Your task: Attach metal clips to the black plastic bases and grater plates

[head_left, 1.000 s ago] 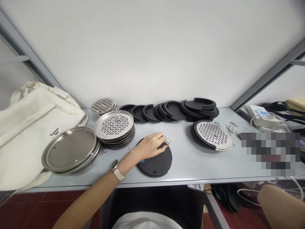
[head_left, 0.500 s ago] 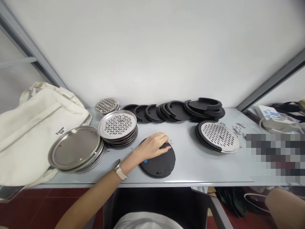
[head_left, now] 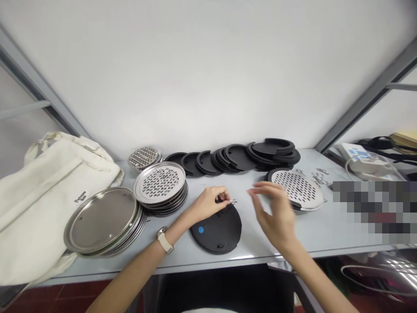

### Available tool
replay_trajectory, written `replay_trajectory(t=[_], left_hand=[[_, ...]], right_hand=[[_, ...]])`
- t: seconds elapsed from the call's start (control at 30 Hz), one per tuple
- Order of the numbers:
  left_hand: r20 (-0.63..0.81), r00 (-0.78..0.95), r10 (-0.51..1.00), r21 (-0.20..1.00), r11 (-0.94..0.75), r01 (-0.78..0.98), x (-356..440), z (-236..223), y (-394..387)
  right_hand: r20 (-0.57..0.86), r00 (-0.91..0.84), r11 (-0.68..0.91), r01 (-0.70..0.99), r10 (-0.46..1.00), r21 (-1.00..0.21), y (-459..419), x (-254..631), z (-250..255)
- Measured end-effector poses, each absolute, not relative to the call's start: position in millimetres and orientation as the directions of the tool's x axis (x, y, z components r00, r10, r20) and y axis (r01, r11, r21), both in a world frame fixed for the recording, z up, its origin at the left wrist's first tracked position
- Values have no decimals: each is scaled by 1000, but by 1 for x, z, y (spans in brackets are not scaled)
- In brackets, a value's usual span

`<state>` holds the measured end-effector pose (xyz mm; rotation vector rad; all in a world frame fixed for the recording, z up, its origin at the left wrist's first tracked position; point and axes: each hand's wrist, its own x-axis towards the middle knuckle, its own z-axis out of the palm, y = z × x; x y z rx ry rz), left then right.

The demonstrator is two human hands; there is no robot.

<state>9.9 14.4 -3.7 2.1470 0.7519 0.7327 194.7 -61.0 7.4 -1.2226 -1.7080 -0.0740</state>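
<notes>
My left hand (head_left: 211, 202), a watch on its wrist, is closed at the far edge of a round black disc (head_left: 221, 230) with a blue dot. Its thumb and finger pinch a small metal clip (head_left: 233, 201) whose end pokes out to the right. My right hand (head_left: 275, 208) is raised over the table to the right of the disc, thumb and fingertips together; anything between them is too small and blurred to make out. Behind it, a perforated metal grater plate (head_left: 298, 187) lies on black round holders, partly hidden by the hand.
Stacked metal lids (head_left: 100, 217) and grater plates (head_left: 159, 182) stand on the left, beside a cream bag (head_left: 65, 174). Black round holders (head_left: 239, 157) line the wall. Loose metal clips (head_left: 319, 177) and a white box (head_left: 361, 156) are at the right.
My right hand has come in from the lower right to beside the disc. My left hand has drawn its fingers into a pinch at the disc's far edge, uncovering the blue dot.
</notes>
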Motion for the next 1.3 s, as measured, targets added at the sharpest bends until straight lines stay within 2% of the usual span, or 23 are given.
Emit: replay_trajectory(t=[0.13,0.27,0.43,0.67,0.83,0.9,1.07,1.3], left_hand=[[256,683,684,775,-568,278,13,0,19],[296,678,673,724,-621,300,13,-1,22],[314,713,627,556,-730,397,6,-4,15],[279,820,500,284,-858,427,2,-3,9],[369,757,539,167,-840,516,6,-3,6],[372,727,577,151,-811,566,7,-3,3],[256,716,649,182,-760,624,6,-3,-2],[203,783,587,201,-808,554,5,-5,1]], right_hand=[[605,-80,453,741,792,-495,-41,185,-19],[474,-87,387,714,876,-584,-32,183,-34],[339,-217,386,713,915,-585,-35,182,-28],[354,-257,417,749,899,-515,-34,183,-26],[365,-234,409,740,901,-534,-33,184,-29],[363,-223,399,742,905,-538,-33,184,-30],[351,-243,405,749,904,-524,-33,184,-30],[331,-261,406,750,907,-522,-32,185,-32]])
